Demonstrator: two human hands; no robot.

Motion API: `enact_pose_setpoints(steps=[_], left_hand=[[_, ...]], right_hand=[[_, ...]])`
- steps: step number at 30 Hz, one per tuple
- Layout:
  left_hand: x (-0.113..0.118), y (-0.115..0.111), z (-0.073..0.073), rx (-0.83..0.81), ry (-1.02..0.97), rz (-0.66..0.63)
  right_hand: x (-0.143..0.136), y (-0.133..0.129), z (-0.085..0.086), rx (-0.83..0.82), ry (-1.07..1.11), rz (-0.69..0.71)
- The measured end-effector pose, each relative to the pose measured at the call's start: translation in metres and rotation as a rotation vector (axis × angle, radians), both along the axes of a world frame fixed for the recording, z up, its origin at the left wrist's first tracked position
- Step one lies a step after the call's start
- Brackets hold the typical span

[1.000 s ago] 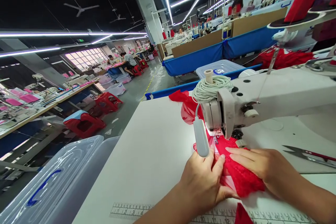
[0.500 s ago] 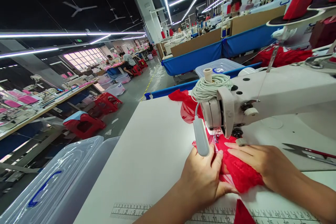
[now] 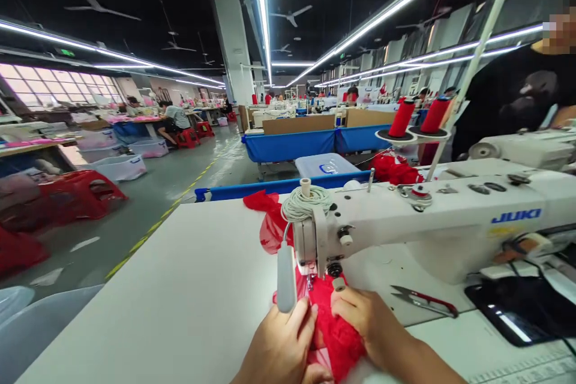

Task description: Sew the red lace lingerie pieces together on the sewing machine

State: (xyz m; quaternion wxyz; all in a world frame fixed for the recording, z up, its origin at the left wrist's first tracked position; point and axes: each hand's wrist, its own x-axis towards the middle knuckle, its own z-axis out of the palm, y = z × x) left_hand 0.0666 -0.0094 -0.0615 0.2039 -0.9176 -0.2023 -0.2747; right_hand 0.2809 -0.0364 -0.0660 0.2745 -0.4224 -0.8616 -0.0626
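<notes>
Head view: left hand [image 3: 279, 339] and right hand [image 3: 377, 321], apart, press on red lace fabric [image 3: 341, 339] running between them to the presser foot [image 3: 310, 281] ahead, any pinch unclear; guide it flat with light, even pressure.

Your white tabletop [image 3: 180, 300] carries the sewing machine [image 3: 382, 216], with red fabric [image 3: 339, 339] lying beneath and beyond its needle. On your right are red-handled snips [image 3: 425, 302], a glossy black object [image 3: 517, 309] and ruler markings [image 3: 535, 366].
</notes>
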Motion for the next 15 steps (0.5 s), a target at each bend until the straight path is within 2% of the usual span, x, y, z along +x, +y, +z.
enact_pose_setpoints(steps=[7, 11, 15], left_hand=[[-0.002, 0.014, -0.013, 0.24, -0.055, -0.022], [-0.001, 0.02, -0.017, 0.309, -0.095, -0.038], [-0.003, 0.024, -0.021, 0.334, -0.097, -0.023]], right_hand=[[0.001, 0.004, -0.011, -0.025, 0.035, 0.009], [0.002, 0.007, -0.017, 0.001, 0.051, 0.015], [0.0, 0.015, -0.032, 0.049, 0.062, 0.011]])
